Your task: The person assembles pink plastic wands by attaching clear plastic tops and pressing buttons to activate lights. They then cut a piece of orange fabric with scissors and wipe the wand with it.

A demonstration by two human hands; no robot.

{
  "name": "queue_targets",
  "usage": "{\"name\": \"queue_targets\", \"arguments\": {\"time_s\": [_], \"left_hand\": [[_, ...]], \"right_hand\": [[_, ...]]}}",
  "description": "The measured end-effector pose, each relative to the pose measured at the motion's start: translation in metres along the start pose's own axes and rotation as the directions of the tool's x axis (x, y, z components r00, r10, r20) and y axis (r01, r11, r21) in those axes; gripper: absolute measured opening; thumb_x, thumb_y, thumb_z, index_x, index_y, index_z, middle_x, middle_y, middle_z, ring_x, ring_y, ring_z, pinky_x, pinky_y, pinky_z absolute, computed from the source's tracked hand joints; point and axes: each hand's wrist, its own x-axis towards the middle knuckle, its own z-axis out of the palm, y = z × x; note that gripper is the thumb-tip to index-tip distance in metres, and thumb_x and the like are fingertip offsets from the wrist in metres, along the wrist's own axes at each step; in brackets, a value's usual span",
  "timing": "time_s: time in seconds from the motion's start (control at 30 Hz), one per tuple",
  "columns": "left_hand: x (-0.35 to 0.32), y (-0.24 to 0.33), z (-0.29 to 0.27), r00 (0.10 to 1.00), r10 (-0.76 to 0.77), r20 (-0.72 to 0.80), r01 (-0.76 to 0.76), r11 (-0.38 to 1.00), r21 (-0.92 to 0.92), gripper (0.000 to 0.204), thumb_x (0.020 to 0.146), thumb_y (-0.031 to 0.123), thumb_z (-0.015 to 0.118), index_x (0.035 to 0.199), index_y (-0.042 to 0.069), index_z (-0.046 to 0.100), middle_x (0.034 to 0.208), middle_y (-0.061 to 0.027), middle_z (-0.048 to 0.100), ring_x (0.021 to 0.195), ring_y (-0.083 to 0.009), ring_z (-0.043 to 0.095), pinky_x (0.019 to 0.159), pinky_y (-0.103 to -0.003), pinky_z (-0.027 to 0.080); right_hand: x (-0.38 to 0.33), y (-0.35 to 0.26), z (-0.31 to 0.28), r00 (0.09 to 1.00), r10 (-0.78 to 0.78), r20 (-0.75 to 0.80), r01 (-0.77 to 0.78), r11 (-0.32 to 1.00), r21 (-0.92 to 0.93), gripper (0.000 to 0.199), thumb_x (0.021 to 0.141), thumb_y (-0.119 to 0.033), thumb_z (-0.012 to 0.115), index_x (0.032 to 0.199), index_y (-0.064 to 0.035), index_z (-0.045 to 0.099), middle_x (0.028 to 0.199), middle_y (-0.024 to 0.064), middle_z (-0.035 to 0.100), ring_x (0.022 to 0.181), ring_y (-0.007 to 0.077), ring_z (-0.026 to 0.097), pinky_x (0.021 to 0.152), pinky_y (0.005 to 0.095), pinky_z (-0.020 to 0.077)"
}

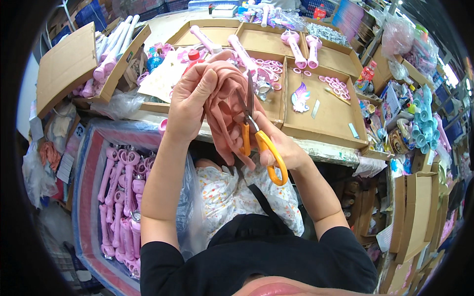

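In front of my chest, my left hand is closed on a bunched salmon-pink cloth, its thumb pressed over the upper folds. The lower part of the cloth hangs in loose strips. My right hand grips a pair of scissors with orange-yellow handles. Their dark blades are parted and point up against the right side of the cloth. Whether the blades pinch any fabric cannot be made out. Some of the right fingers are hidden behind the scissors and cloth.
Behind my hands, cardboard trays on the bench hold pink rings, a winged ornament and pink wands. A lined bin of pink wands stands at my left. An open carton is at the far left.
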Motion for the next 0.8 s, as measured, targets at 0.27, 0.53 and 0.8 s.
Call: {"name": "queue_targets", "arguments": {"time_s": [0.27,0.53,0.8], "left_hand": [[0.001,0.002,-0.01,0.991,-0.115,0.071,0.122,0.987,-0.103,0.02,0.1,0.017,0.053,0.112,0.002,0.059,0.137,-0.0161,0.052,0.112,-0.0163,0.058,0.095,-0.03,0.049],[-0.011,-0.009,0.001,0.972,-0.119,0.201,0.128,0.991,-0.032,0.012,0.099,0.014,0.051,0.1,0.004,0.056,0.137,-0.0162,0.049,0.117,-0.0157,0.054,0.098,-0.03,0.044],[-0.017,-0.018,0.017,0.983,-0.142,0.12,0.156,0.981,-0.119,0.038,0.099,0.034,0.055,0.119,0.002,0.051,0.114,-0.0051,0.058,0.101,-0.0093,0.057,0.086,-0.024,0.048]], "right_hand": [[-0.004,0.005,0.001,0.999,-0.012,0.036,0.013,1.0,-0.02,0.109,0.062,-0.066,0.081,0.133,0.0042,0.036,0.115,0.0107,0.05,0.105,0.0172,0.05,0.09,0.0305,0.0426],[0.001,-0.003,0.005,0.993,-0.114,-0.04,0.116,0.992,0.053,0.105,0.066,-0.062,0.081,0.136,0.0028,0.036,0.123,0.0105,0.048,0.117,0.0195,0.047,0.1,0.0335,0.0379],[0.003,-0.001,0.01,0.963,-0.258,-0.075,0.258,0.966,-0.014,0.096,0.078,-0.055,0.074,0.141,0.0044,0.033,0.141,0.0149,0.039,0.131,0.0215,0.039,0.108,0.0346,0.031]]}}
